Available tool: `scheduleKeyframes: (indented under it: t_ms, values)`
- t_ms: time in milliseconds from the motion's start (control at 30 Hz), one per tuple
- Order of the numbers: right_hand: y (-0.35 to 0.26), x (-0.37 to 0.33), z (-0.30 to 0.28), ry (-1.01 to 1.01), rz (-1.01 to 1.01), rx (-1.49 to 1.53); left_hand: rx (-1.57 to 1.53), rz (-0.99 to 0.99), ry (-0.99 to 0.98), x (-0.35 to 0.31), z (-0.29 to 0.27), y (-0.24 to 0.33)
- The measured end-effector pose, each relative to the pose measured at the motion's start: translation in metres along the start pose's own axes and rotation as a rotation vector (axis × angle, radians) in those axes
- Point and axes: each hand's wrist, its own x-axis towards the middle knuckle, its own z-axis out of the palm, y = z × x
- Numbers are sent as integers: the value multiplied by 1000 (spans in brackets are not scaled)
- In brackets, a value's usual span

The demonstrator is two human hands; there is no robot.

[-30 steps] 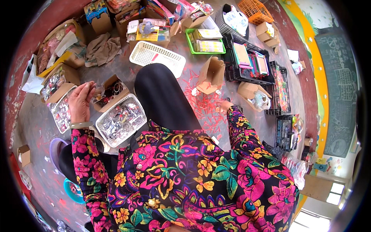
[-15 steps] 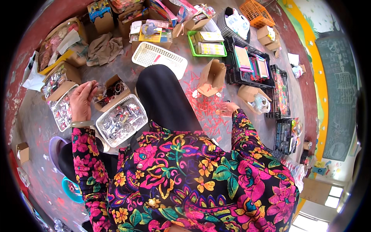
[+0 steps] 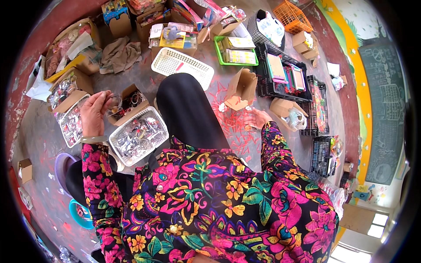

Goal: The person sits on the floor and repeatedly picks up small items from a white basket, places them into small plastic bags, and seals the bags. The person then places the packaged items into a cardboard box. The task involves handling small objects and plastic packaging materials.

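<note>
My left hand point(image 3: 93, 113) is raised on the left with thumb and fingers pinched. They hold a small clear plastic packet point(image 3: 115, 103), whose contents I cannot make out. Beneath and beside it stand a brown carton point(image 3: 144, 106) of small items and a white basket point(image 3: 165, 127) heaped with clear-wrapped pieces. Another white basket point(image 3: 66, 138) of similar packets lies left of the hand. My right hand point(image 3: 258, 118) is low on the right, fingers stretched out and apart, over thin red strips point(image 3: 234, 131) scattered on the floor. An upright open brown box point(image 3: 234, 105) stands just beyond it.
Past my knee lies a white perforated basket point(image 3: 158, 68), with a green basket point(image 3: 218, 58) to its right. Black crates point(image 3: 285, 93) and a carton with a plastic bag point(image 3: 280, 107) line the right. Purple point(image 3: 59, 168) and blue basins point(image 3: 72, 215) sit at the left.
My right hand has turned and its fingers have stretched out, moving slightly left. My left hand keeps its pinch on the packet, nearly unmoved.
</note>
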Motion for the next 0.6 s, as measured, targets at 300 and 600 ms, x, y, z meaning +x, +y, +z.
scheduleKeyframes:
  t_ms: [300, 600]
  values:
    - [7, 19, -12, 163, -41, 14, -44, 8, 22, 0, 2, 3]
    - [-28, 0, 62, -42, -343, 205, -45, -6, 28, -2, 5, 3]
